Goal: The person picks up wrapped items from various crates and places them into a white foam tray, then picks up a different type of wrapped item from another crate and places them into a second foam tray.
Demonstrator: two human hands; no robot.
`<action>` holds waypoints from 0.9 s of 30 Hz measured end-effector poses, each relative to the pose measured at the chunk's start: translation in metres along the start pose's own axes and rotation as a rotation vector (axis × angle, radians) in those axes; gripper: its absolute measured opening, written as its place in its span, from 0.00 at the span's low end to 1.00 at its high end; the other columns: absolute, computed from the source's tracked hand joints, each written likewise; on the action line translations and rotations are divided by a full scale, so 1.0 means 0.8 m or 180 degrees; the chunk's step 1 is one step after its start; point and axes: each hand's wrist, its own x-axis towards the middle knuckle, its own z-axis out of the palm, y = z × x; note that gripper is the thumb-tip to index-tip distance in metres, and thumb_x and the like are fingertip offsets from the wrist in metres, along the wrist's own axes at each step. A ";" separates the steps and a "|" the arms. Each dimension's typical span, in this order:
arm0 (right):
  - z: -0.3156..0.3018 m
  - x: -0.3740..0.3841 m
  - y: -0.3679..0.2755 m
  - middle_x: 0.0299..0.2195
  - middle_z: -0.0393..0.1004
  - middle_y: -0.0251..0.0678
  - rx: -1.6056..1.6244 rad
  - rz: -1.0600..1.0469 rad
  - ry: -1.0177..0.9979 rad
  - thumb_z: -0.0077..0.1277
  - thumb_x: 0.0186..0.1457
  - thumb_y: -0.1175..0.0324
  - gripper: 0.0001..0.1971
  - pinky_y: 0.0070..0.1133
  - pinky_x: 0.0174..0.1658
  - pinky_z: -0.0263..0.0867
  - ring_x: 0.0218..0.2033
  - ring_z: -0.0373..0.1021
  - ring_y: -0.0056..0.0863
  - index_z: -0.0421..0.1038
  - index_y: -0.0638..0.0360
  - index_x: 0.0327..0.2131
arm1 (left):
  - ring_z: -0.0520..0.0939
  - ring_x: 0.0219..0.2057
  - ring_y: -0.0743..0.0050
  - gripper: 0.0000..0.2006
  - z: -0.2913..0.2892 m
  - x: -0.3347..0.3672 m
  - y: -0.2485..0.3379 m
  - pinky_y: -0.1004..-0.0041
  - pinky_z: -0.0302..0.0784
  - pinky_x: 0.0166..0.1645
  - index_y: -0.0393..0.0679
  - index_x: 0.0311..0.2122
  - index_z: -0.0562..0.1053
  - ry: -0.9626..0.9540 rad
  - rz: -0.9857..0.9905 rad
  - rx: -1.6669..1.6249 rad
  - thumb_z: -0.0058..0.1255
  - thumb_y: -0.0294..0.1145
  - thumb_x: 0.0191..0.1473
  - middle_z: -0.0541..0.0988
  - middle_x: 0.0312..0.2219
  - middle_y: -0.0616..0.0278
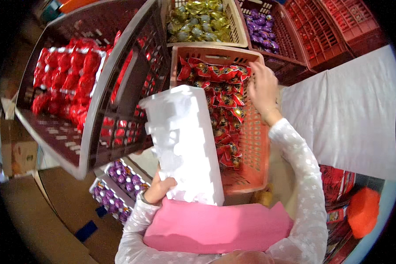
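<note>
Grasping one white tray (185,141) in the left grip (159,188), by its near left edge, and holding it slanted over the left side of one orange crate (253,145), partly covering the heaped red sweets (226,101), too many to count. Holding the right grip (263,83) at the orange crate's far right corner; too blurred to tell whether clenched or released. Counting, besides: one cream crate (207,44) just beyond the orange crate's far end, one maroon crate (87,145) to its left, two purple-filled trays (117,192) to its near left.
</note>
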 end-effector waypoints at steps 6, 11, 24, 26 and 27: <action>0.125 0.041 0.001 0.44 0.71 0.36 -0.0941 -0.0639 -0.1688 0.60 0.38 0.72 0.27 0.33 0.52 0.57 0.51 0.62 0.32 0.67 0.55 0.46 | 0.63 0.53 0.68 0.42 0.053 -0.027 0.057 0.74 0.59 0.57 0.39 0.64 0.45 0.0465 0.0021 0.0010 0.45 0.16 0.41 0.61 0.54 0.58; 0.138 0.046 0.000 0.40 0.74 0.34 -0.0927 -0.1045 -0.1732 0.66 0.32 0.69 0.33 0.32 0.51 0.59 0.48 0.66 0.32 0.66 0.53 0.48 | 0.64 0.53 0.68 0.46 0.060 -0.061 0.006 0.76 0.63 0.54 0.41 0.65 0.38 0.0801 0.0558 0.0283 0.51 0.18 0.44 0.59 0.55 0.57; -0.094 0.056 -0.118 0.40 0.75 0.36 0.5200 0.0960 -0.2252 0.54 0.52 0.67 0.16 0.22 0.44 0.69 0.40 0.73 0.25 0.66 0.64 0.43 | 0.55 0.62 0.53 0.56 0.012 -0.021 0.041 0.64 0.54 0.62 0.42 0.65 0.34 0.1341 0.1122 -0.0642 0.65 0.35 0.40 0.49 0.61 0.46; -0.119 0.046 -0.172 0.39 0.75 0.37 0.5502 0.1042 -0.3130 0.54 0.52 0.66 0.18 0.24 0.38 0.74 0.38 0.74 0.28 0.66 0.64 0.45 | 0.57 0.60 0.57 0.55 0.010 -0.013 0.052 0.66 0.54 0.61 0.38 0.64 0.37 0.1630 0.1087 -0.0240 0.66 0.33 0.39 0.54 0.58 0.48; -0.111 0.039 -0.189 0.37 0.75 0.38 0.5387 0.0976 -0.3184 0.57 0.50 0.67 0.20 0.24 0.32 0.75 0.34 0.75 0.27 0.66 0.64 0.45 | 0.58 0.59 0.58 0.54 0.013 -0.003 0.047 0.66 0.57 0.60 0.37 0.64 0.36 0.1722 0.1293 0.0218 0.64 0.30 0.39 0.54 0.58 0.48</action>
